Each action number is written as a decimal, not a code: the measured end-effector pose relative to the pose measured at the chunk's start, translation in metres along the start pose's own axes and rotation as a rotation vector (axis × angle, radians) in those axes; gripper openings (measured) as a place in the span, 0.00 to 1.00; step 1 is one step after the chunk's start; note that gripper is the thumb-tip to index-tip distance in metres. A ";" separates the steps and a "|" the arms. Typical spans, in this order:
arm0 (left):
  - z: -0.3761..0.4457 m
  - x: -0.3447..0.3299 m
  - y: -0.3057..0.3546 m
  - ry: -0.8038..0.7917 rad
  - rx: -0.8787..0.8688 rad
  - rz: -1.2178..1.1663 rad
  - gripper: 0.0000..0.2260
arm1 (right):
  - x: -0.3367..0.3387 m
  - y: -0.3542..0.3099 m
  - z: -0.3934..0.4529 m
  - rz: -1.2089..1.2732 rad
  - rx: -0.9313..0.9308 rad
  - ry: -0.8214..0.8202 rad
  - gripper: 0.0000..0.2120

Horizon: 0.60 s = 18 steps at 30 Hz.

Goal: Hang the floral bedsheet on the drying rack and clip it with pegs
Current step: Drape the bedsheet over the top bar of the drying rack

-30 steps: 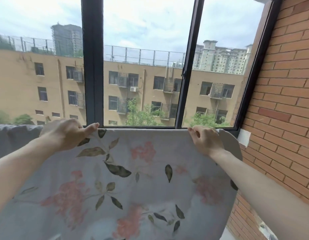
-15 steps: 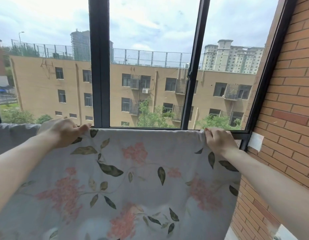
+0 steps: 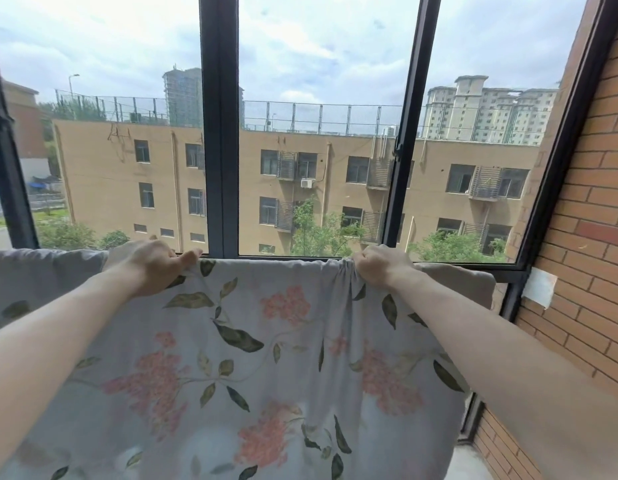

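Note:
The floral bedsheet (image 3: pixel 266 358), pale grey with pink flowers and dark green leaves, hangs spread in front of me, its top fold running level just below the window. My left hand (image 3: pixel 151 265) grips that top fold at the left, thumb stretched along the edge. My right hand (image 3: pixel 378 266) grips the fold at the right, with the cloth bunched into pleats under its fingers. The drying rack is hidden under the sheet. No pegs are in view.
A dark-framed window (image 3: pixel 219 133) fills the view ahead, close behind the sheet. A red brick wall (image 3: pixel 584 220) stands at the right with a small white patch (image 3: pixel 539 287) on it. More sheet cloth (image 3: pixel 40 271) lies draped to the left.
My right hand has slid left along the top fold and gathered the cloth into pleats. The left hand stays on the fold. The camera has tilted up a little.

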<state>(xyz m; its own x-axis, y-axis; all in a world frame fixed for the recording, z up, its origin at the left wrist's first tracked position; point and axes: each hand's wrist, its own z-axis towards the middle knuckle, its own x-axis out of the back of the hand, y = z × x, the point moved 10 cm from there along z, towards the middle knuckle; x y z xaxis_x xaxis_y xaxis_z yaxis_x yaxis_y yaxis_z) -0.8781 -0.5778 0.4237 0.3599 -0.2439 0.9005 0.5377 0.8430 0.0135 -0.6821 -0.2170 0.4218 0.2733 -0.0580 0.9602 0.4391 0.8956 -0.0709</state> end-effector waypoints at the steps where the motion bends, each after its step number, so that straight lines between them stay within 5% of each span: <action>1: 0.000 -0.001 -0.001 -0.005 0.001 -0.001 0.39 | 0.001 -0.002 -0.001 0.014 0.019 0.053 0.23; 7: 0.001 0.000 0.017 -0.008 -0.043 -0.031 0.39 | 0.015 0.029 -0.028 0.083 0.095 0.174 0.33; 13: -0.007 -0.001 0.027 -0.030 -0.035 -0.030 0.41 | 0.021 0.098 -0.043 0.027 -0.104 0.161 0.42; 18: -0.012 0.007 0.012 -0.026 -0.024 -0.067 0.39 | 0.045 0.027 -0.040 0.251 -0.046 0.267 0.22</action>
<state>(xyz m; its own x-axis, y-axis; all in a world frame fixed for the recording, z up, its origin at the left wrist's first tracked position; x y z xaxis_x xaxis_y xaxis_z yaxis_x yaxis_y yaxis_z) -0.8600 -0.5746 0.4249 0.3031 -0.2863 0.9089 0.5777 0.8138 0.0637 -0.6238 -0.2133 0.4523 0.5880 0.0423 0.8078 0.3667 0.8762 -0.3128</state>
